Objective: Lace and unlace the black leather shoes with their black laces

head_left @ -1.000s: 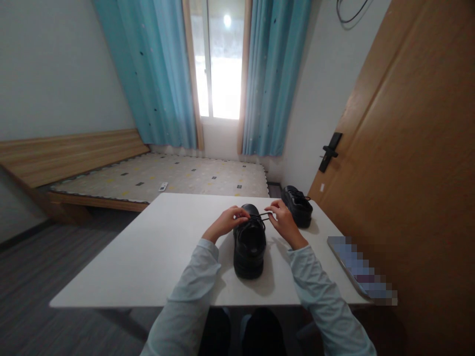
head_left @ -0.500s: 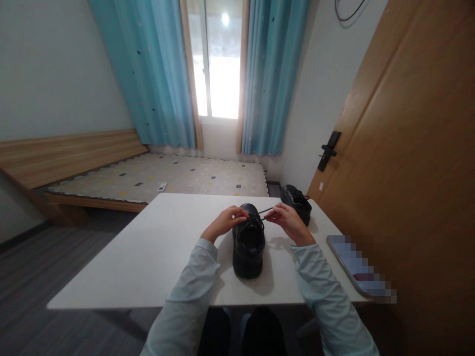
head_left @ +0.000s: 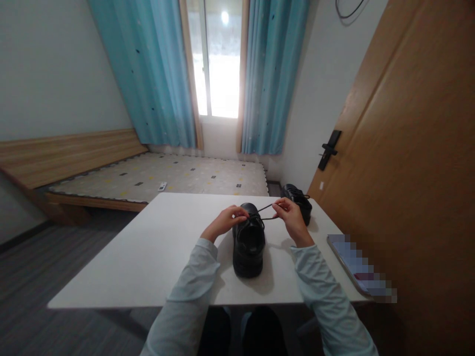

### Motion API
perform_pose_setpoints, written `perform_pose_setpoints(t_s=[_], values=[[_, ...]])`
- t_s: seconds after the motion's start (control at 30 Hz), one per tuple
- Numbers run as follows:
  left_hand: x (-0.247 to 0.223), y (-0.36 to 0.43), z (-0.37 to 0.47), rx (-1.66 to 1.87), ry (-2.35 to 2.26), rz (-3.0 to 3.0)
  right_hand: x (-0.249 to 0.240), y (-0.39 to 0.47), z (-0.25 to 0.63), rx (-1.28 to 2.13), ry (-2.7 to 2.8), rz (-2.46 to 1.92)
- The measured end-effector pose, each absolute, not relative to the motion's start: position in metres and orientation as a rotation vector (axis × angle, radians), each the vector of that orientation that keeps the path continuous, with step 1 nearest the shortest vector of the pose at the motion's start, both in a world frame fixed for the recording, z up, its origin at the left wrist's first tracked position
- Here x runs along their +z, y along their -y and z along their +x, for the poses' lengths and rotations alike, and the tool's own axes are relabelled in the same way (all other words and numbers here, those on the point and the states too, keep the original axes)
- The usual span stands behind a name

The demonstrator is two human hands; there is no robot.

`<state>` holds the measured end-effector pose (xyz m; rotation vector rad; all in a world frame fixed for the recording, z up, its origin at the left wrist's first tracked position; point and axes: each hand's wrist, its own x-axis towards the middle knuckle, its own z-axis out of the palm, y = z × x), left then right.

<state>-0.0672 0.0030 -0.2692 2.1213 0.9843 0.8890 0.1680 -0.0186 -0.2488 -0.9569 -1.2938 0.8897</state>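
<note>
A black lace-up shoe (head_left: pixel 248 252) stands on the white table (head_left: pixel 148 257), its toe pointing away from me. My right hand (head_left: pixel 287 211), to the right of the shoe, pinches a black shoelace (head_left: pixel 266 207) that is drawn out sideways from the shoe's front. At the left side of the laces, my left hand (head_left: pixel 233 217) is closed, with thumb and fingertips together at the knot area; the lace between them is too small to make out fully. The second black shoe (head_left: pixel 299 200) sits behind my right hand near the table's far right corner.
A flat, partly pixelated object (head_left: pixel 356 267) lies along the table's right edge. Beyond the table is a low bed (head_left: pixel 193 173) with a small white remote (head_left: pixel 162 186) on it. A wooden door (head_left: pixel 415 148) stands close on the right.
My right hand has moved a little to the right and up, drawing the lace out further from the shoe. My left hand has hardly moved.
</note>
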Motion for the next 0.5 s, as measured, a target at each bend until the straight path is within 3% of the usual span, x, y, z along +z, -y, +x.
perform_pose_setpoints(t_s=[0.5], values=[[-0.267,-0.002,-0.067,0.888,-0.987,2.128,-0.249,0.016,0.194,-0.035,1.749,-1.234]])
